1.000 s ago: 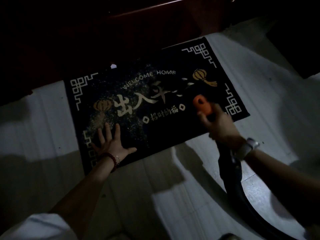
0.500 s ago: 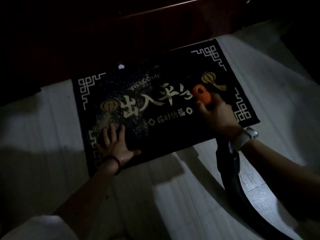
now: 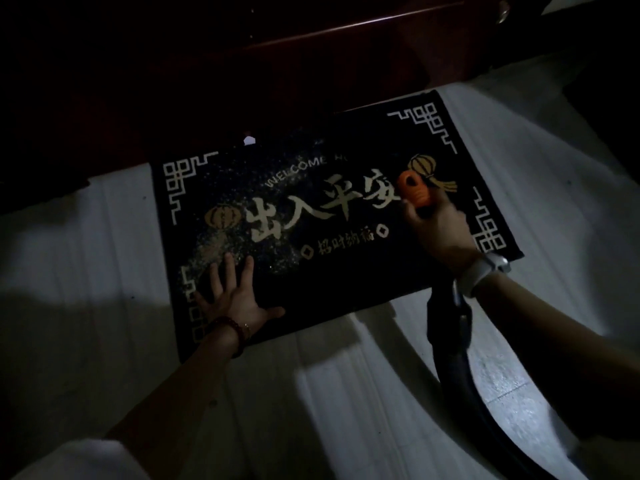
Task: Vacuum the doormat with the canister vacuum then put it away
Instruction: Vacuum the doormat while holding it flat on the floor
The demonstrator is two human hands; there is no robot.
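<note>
A black doormat [image 3: 346, 271] with gold lettering, lanterns and corner patterns lies on the pale floor in front of a dark door. Pale grit is scattered over its left half [image 3: 221, 244]. My left hand [image 3: 235, 296] lies flat, fingers spread, on the mat's near left corner. My right hand [image 3: 438, 230] grips the orange vacuum nozzle [image 3: 414, 188], whose tip rests on the mat's right part beside a gold lantern. The black hose [image 3: 453, 348] runs from under my right wrist down to the lower right. The canister is out of view.
A dark wooden door [image 3: 311, 64] stands along the mat's far edge, with a small white speck [image 3: 248, 140] at its foot. Pale floor tiles [image 3: 86, 254] surround the mat, crossed by my shadows. The scene is dim.
My right hand has carried the orange nozzle up and to the right across the mat, uncovering the last gold character. My left hand stays pressed on the near left corner.
</note>
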